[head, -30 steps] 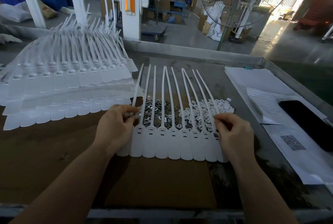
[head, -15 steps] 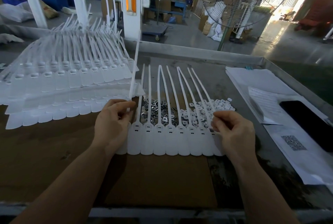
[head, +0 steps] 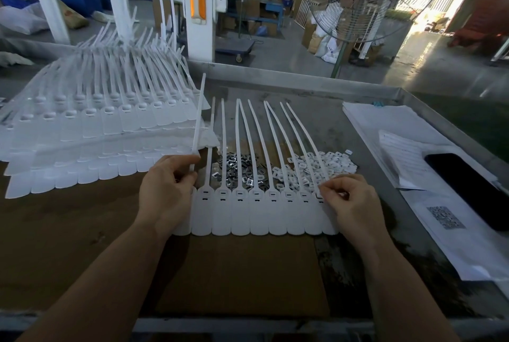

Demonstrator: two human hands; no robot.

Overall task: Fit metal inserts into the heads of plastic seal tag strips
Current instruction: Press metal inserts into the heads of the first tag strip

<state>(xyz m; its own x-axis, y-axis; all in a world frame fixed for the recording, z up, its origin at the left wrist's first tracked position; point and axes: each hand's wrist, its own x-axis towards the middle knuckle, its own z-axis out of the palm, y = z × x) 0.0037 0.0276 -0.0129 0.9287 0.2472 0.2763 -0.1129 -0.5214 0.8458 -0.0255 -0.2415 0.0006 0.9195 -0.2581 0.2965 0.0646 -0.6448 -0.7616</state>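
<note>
A row of white seal tag strips lies mid-surface. Left hand fingers pinch the leftmost strip's raised tail; right hand fingers pinch the rightmost head.

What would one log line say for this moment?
left hand: pinches leftmost strip, tail raised | right hand: pinches at rightmost head of strip row | metal inserts: piled behind

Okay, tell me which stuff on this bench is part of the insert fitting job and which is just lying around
For the job: row of white plastic seal tag strips, pile of small metal inserts, pile of small white plastic caps, stacked white strip sheets, left hand, right hand.

Lying about: white paper sheets, black phone.
</note>
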